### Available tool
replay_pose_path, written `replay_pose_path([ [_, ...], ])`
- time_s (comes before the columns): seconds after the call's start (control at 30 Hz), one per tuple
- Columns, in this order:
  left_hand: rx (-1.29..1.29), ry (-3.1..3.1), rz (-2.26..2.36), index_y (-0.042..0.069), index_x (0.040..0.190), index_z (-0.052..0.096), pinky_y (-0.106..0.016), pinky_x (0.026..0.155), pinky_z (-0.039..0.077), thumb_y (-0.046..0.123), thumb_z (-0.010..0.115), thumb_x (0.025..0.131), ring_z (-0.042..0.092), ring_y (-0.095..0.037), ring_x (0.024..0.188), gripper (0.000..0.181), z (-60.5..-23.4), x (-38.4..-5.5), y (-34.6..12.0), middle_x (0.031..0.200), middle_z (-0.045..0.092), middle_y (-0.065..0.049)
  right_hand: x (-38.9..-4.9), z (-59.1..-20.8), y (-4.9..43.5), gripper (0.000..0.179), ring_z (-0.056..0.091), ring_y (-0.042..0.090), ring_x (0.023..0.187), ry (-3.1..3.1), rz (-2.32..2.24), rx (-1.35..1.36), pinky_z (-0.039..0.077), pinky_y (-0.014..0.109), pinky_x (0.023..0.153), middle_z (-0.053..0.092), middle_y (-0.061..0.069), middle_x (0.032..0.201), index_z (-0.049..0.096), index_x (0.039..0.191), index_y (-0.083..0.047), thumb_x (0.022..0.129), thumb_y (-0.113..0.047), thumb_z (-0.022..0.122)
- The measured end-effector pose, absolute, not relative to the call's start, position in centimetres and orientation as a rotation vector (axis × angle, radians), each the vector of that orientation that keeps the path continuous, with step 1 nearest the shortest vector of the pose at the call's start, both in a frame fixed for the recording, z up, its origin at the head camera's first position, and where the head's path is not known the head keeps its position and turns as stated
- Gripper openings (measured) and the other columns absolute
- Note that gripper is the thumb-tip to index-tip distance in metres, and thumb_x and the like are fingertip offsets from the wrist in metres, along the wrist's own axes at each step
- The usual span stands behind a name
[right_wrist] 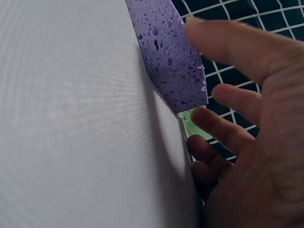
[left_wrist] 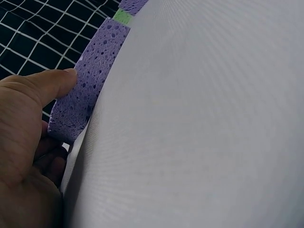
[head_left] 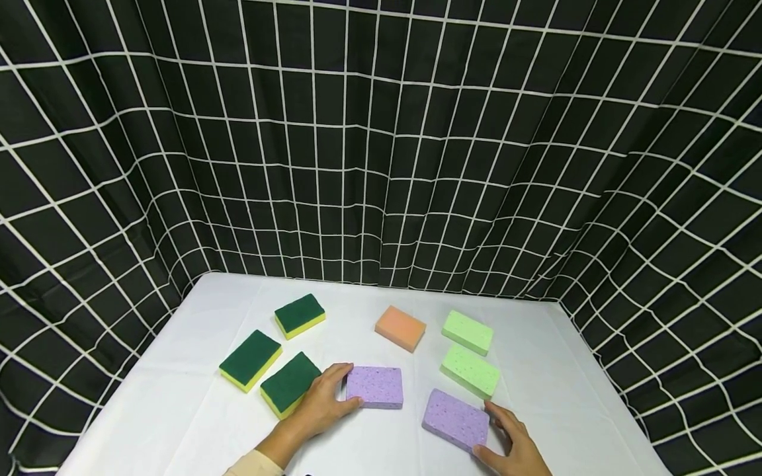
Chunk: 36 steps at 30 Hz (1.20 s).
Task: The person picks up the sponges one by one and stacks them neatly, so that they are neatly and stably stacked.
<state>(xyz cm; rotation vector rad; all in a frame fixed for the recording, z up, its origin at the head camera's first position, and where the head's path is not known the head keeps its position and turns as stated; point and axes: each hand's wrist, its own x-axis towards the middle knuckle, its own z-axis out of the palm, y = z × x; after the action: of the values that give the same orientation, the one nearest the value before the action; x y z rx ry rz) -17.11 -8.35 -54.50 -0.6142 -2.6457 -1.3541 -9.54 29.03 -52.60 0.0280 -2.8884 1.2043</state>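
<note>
A purple sponge (head_left: 374, 387) lies flat on the white cloth. My left hand (head_left: 324, 404) holds its left end, the thumb on the near long side and the index finger at the far left corner. In the left wrist view the thumb rests against the purple sponge (left_wrist: 90, 80); some fingers are hidden behind it. A second purple sponge (head_left: 456, 420) lies turned at an angle on the right. My right hand (head_left: 513, 446) is spread around its right end, thumb at the near corner. In the right wrist view the other fingers stand apart from that sponge (right_wrist: 168, 57).
Several green-and-yellow scouring sponges (head_left: 250, 359) lie on the left, one right behind my left hand. An orange sponge (head_left: 401, 328) sits at the back middle. Two light green sponges (head_left: 470, 370) lie behind the right purple one. A black gridded curtain (head_left: 381, 165) surrounds the white-covered table (head_left: 178, 410).
</note>
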Motion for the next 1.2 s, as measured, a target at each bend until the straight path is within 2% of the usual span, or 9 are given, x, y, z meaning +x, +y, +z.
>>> replay_pose_path([
  [0.2, -0.623, -2.629, -1.345, -0.007, 0.131, 0.053, -0.049, 0.099, 0.039, 0.023, 0.080, 0.080, 0.049, -0.035, 0.121, 0.066, -54.5, -17.1, -8.4, 0.130, 0.054, -0.016, -9.6, -52.5, 28.9, 0.088, 0.040, 0.042, 0.124, -2.963, 1.089, 0.077, 0.033, 0.061, 0.099, 0.050, 0.019, 0.135, 0.047, 0.141, -0.003, 0.070, -0.040, 0.084],
  [0.53, -0.603, -2.635, -1.366, -0.006, 0.132, 0.053, -0.048, 0.101, 0.037, 0.025, 0.080, 0.080, 0.048, -0.034, 0.123, 0.066, -54.6, -17.0, -8.5, 0.131, 0.053, -0.015, -9.6, -52.4, 29.0, 0.089, 0.043, 0.041, 0.122, -3.003, 1.013, 0.078, 0.036, 0.061, 0.097, 0.053, 0.019, 0.132, 0.052, 0.136, -0.003, 0.064, -0.040, 0.087],
  [0.83, -0.583, -2.648, -1.360, -0.003, 0.133, 0.053, -0.047, 0.102, 0.037, 0.024, 0.080, 0.080, 0.047, -0.033, 0.124, 0.066, -54.7, -17.0, -8.2, 0.133, 0.053, -0.013, -9.3, -51.7, 29.5, 0.082, 0.046, 0.046, 0.120, -2.992, 1.091, 0.029, 0.035, 0.063, 0.096, 0.053, 0.020, 0.129, 0.053, 0.134, -0.004, 0.067, -0.036, 0.087],
  [0.9, -0.581, -2.648, -1.352, -0.004, 0.133, 0.053, -0.047, 0.102, 0.037, 0.024, 0.080, 0.080, 0.048, -0.033, 0.124, 0.065, -54.6, -16.9, -8.2, 0.132, 0.053, -0.014, -9.4, -51.5, 29.7, 0.080, 0.049, 0.041, 0.118, -2.967, 1.101, 0.017, 0.040, 0.056, 0.095, 0.055, 0.017, 0.126, 0.054, 0.133, -0.005, 0.067, -0.034, 0.088],
  [1.0, -0.575, -2.655, -1.349, -0.004, 0.133, 0.053, -0.047, 0.102, 0.037, 0.023, 0.080, 0.080, 0.048, -0.033, 0.124, 0.065, -54.6, -16.9, -8.3, 0.133, 0.053, -0.014, -9.5, -51.0, 30.0, 0.076, 0.054, 0.032, 0.109, -2.901, 1.068, 0.055, 0.048, 0.045, 0.085, 0.058, 0.013, 0.121, 0.056, 0.131, -0.004, 0.067, -0.030, 0.088],
  [1.1, -0.570, -2.661, -1.356, -0.004, 0.133, 0.053, -0.048, 0.101, 0.037, 0.024, 0.080, 0.080, 0.047, -0.034, 0.124, 0.066, -54.5, -16.9, -8.4, 0.133, 0.053, -0.014, -9.5, -50.1, 30.3, 0.072, 0.055, 0.023, 0.100, -2.818, 1.026, 0.103, 0.050, 0.035, 0.076, 0.060, 0.007, 0.116, 0.058, 0.129, -0.005, 0.067, -0.025, 0.089],
  [1.2, -0.567, -2.664, -1.363, -0.004, 0.133, 0.052, -0.048, 0.101, 0.037, 0.024, 0.080, 0.080, 0.047, -0.034, 0.124, 0.066, -54.5, -16.9, -8.4, 0.133, 0.052, -0.015, -9.4, -49.1, 30.5, 0.070, 0.055, 0.019, 0.099, -2.737, 0.978, 0.170, 0.049, 0.033, 0.074, 0.060, 0.004, 0.117, 0.059, 0.128, -0.007, 0.067, -0.023, 0.088],
])
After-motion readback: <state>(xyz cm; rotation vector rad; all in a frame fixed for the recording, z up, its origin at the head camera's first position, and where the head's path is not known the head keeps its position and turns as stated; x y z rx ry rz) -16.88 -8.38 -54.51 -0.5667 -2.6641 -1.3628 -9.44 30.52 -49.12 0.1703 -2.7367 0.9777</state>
